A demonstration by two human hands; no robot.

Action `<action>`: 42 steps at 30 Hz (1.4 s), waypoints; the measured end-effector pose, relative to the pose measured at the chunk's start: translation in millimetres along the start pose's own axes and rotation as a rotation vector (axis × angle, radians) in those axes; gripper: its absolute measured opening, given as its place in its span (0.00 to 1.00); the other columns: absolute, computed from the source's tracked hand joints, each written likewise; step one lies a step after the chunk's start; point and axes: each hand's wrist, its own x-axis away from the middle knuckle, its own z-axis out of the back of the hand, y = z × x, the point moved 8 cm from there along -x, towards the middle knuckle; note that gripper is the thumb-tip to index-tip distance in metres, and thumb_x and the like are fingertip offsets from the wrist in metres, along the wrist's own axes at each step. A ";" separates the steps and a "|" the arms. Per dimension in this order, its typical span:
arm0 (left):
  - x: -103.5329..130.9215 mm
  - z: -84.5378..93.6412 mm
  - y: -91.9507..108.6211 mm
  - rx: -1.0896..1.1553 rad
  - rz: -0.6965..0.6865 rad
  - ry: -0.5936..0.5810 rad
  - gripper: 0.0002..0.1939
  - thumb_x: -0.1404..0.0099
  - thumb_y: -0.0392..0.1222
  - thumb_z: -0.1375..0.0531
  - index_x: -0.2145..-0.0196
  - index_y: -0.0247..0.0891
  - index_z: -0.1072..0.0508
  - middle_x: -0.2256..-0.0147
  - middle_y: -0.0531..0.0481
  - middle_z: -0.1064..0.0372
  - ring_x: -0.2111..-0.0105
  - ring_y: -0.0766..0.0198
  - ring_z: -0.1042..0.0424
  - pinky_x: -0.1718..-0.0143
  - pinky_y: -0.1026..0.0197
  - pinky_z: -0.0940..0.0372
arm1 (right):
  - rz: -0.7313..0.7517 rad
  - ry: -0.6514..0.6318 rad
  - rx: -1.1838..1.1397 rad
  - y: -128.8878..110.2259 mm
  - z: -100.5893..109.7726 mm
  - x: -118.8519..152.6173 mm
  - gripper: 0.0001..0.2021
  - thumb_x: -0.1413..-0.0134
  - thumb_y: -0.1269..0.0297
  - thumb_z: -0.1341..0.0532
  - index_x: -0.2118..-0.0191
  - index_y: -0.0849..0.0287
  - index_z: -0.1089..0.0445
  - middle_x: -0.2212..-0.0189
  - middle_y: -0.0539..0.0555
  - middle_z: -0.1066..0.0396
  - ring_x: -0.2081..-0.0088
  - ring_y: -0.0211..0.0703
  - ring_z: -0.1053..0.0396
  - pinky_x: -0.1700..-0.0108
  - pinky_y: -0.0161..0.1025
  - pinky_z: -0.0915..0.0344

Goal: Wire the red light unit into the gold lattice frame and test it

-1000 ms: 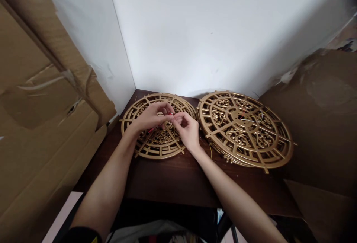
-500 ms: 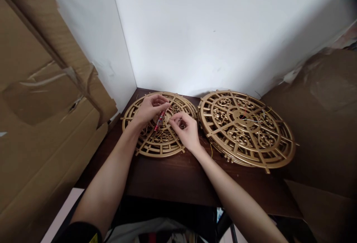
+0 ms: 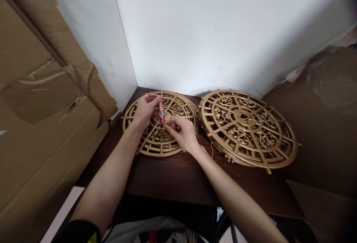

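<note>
My left hand [image 3: 146,109] pinches the top end of a small red tube with a printed label [image 3: 161,113], held nearly upright over the left gold openwork disc [image 3: 161,153]. Close to the tube's lower end is my right hand [image 3: 184,133], its thumb and fingertips pressed together. Whatever lies between those fingertips, if anything, is too small to make out. Both hands are above the middle of the disc, which has scrollwork panels and ring-shaped bars and lies flat on the dark wooden table [image 3: 167,179].
A stack of similar gold discs [image 3: 248,127] lies to the right, with thin coloured wires across its centre. A yellow wire [image 3: 212,150] hangs between the stacks. Cardboard [image 3: 50,105] stands on the left, more cardboard [image 3: 320,116] on the right, and a white wall [image 3: 200,34] behind.
The red tube has turned from a slant to nearly upright, its lower end swinging right. My left hand has shifted slightly left, and my right hand a little left and down, closer to that end.
</note>
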 end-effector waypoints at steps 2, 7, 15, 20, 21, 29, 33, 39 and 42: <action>0.4 -1.0 0.1 0.016 0.004 -0.004 0.08 0.46 0.37 0.35 0.70 0.33 0.31 0.74 0.52 0.32 0.78 0.69 0.31 0.76 0.65 0.31 | 0.000 -0.005 0.027 0.7 -0.7 0.5 0.04 0.43 0.68 0.39 0.69 0.58 0.31 0.76 0.47 0.35 0.73 0.35 0.38 0.69 0.34 0.40; 1.7 -2.2 1.6 0.030 0.010 -0.003 0.10 0.45 0.37 0.34 0.70 0.33 0.32 0.74 0.52 0.31 0.78 0.70 0.31 0.75 0.64 0.30 | 0.004 0.026 0.066 1.4 1.5 1.7 0.04 0.42 0.68 0.40 0.69 0.58 0.32 0.75 0.47 0.36 0.73 0.35 0.39 0.68 0.34 0.40; 3.5 -2.7 3.3 0.037 -0.003 0.011 0.09 0.43 0.36 0.36 0.71 0.33 0.35 0.74 0.53 0.33 0.77 0.71 0.31 0.74 0.65 0.29 | -0.013 0.087 0.083 2.9 4.3 3.8 0.03 0.42 0.68 0.42 0.67 0.58 0.33 0.74 0.48 0.36 0.72 0.36 0.38 0.68 0.34 0.40; 3.9 -2.4 4.4 0.009 -0.019 0.022 0.10 0.43 0.37 0.36 0.71 0.34 0.35 0.75 0.54 0.34 0.76 0.71 0.31 0.73 0.64 0.29 | -0.020 0.096 0.092 3.1 4.6 4.1 0.05 0.40 0.68 0.44 0.66 0.58 0.32 0.74 0.49 0.37 0.72 0.36 0.39 0.67 0.35 0.40; 4.0 -2.6 5.0 0.001 -0.029 0.022 0.09 0.43 0.37 0.36 0.71 0.34 0.35 0.75 0.54 0.34 0.77 0.71 0.31 0.74 0.65 0.29 | -0.022 0.097 0.099 3.1 4.8 4.1 0.05 0.40 0.68 0.44 0.67 0.58 0.32 0.74 0.49 0.37 0.72 0.36 0.39 0.67 0.35 0.40; 4.3 -3.3 6.1 -0.112 -0.091 0.036 0.09 0.46 0.37 0.37 0.74 0.36 0.36 0.79 0.56 0.35 0.81 0.71 0.35 0.82 0.68 0.35 | 0.018 0.108 0.205 -2.1 4.3 3.7 0.06 0.42 0.69 0.44 0.70 0.58 0.33 0.73 0.50 0.37 0.69 0.39 0.39 0.66 0.37 0.41; 3.7 -3.0 8.7 -0.199 -0.140 0.057 0.09 0.45 0.37 0.38 0.74 0.37 0.37 0.82 0.57 0.36 0.85 0.71 0.39 0.86 0.70 0.42 | 0.008 0.108 0.206 -1.2 4.8 3.5 0.07 0.42 0.69 0.45 0.71 0.58 0.33 0.73 0.50 0.38 0.69 0.39 0.39 0.66 0.37 0.41; 5.9 -4.1 12.7 -0.267 -0.189 0.090 0.09 0.45 0.36 0.38 0.75 0.38 0.38 0.82 0.58 0.36 0.86 0.71 0.39 0.86 0.69 0.45 | -0.007 0.111 0.206 -0.1 5.6 2.7 0.07 0.43 0.70 0.45 0.72 0.58 0.34 0.74 0.50 0.38 0.70 0.39 0.40 0.67 0.36 0.42; 7.6 -3.8 14.5 -0.309 -0.207 0.108 0.09 0.45 0.36 0.39 0.75 0.38 0.38 0.82 0.58 0.36 0.86 0.71 0.39 0.86 0.69 0.45 | -0.018 0.113 0.204 0.4 5.6 3.0 0.07 0.44 0.70 0.45 0.73 0.58 0.34 0.74 0.49 0.39 0.71 0.39 0.40 0.67 0.36 0.42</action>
